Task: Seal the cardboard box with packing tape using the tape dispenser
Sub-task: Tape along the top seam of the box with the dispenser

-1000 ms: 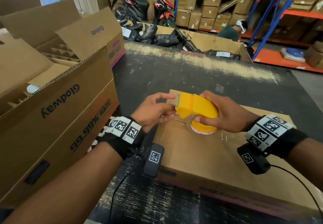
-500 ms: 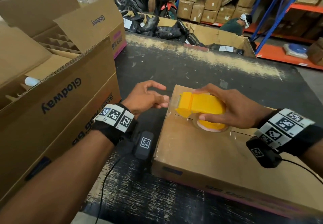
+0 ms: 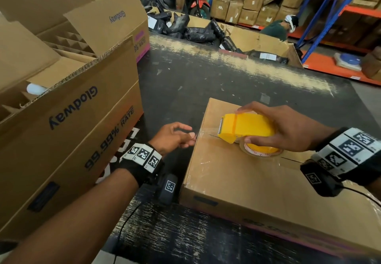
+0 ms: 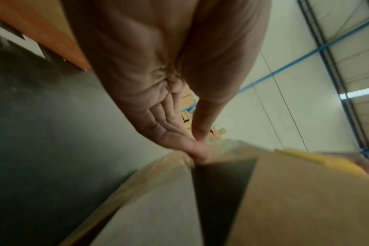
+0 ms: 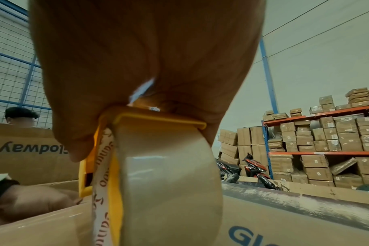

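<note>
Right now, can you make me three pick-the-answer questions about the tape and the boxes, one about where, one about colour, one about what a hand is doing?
1. Where does the tape dispenser sit?
A. on top of the closed cardboard box
B. inside the open box on the left
C. on the orange shelf

2. What colour is the tape dispenser?
A. blue
B. yellow
C. green

3. What is the left hand doing?
A. gripping the dispenser
B. lying flat on the black table
C. holding the tape end at the closed cardboard box's left edge

Answers:
1 A: the head view shows it on the box lid, over the seam.
2 B: its body is bright yellow in the head and right wrist views.
3 C: its fingertips meet the clear tape at the edge, while the right hand grips the dispenser.
</note>
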{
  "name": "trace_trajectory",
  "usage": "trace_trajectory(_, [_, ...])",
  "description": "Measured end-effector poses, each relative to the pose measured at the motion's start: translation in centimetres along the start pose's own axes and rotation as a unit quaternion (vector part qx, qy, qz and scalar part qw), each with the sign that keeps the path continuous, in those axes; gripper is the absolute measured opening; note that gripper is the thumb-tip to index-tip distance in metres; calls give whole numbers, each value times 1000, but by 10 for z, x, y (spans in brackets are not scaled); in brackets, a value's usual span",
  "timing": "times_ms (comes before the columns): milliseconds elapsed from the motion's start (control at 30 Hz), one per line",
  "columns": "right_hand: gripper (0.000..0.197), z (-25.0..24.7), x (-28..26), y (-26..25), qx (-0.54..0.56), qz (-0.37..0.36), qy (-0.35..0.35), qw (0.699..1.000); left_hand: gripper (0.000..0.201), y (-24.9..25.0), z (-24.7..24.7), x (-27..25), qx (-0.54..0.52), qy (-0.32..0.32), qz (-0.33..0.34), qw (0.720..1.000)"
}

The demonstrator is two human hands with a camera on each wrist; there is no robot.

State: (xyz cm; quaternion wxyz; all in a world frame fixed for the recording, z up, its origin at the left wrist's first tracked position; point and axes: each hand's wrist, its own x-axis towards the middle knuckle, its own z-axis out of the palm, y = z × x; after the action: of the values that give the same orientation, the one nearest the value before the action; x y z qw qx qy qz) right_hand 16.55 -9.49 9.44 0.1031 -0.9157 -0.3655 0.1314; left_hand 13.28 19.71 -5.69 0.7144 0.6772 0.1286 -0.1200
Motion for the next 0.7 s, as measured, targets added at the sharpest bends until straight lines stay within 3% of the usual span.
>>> trace_trajectory(100, [67, 0, -1, -1, 6, 4, 1, 1000, 32, 7, 4, 9, 25, -4, -22, 999])
trace_trajectory(233, [66, 1, -1, -2, 4, 11, 0, 1000, 25, 3, 4, 20, 145, 0, -27, 989])
trace_trajectory(300, [65, 3, -1, -1, 4, 16, 2, 1000, 20, -11, -1, 20, 194, 14, 6, 981])
trace_trajectory(367, [65, 4, -2, -1, 2, 15, 7, 1000, 13, -19, -10, 18, 173, 34, 86, 981])
trace_trajectory(467, [66, 4, 0, -1, 1, 17, 8, 1000, 33, -7, -10, 3, 138, -34, 203, 969])
trace_trajectory(566, [67, 2, 4, 0, -2, 13, 3, 1000, 59, 3, 7, -12, 237, -162, 230, 930])
trace_trajectory(700, [68, 1, 9, 0, -16, -6, -6, 1000, 74, -5, 10, -11, 367, -124, 288, 876])
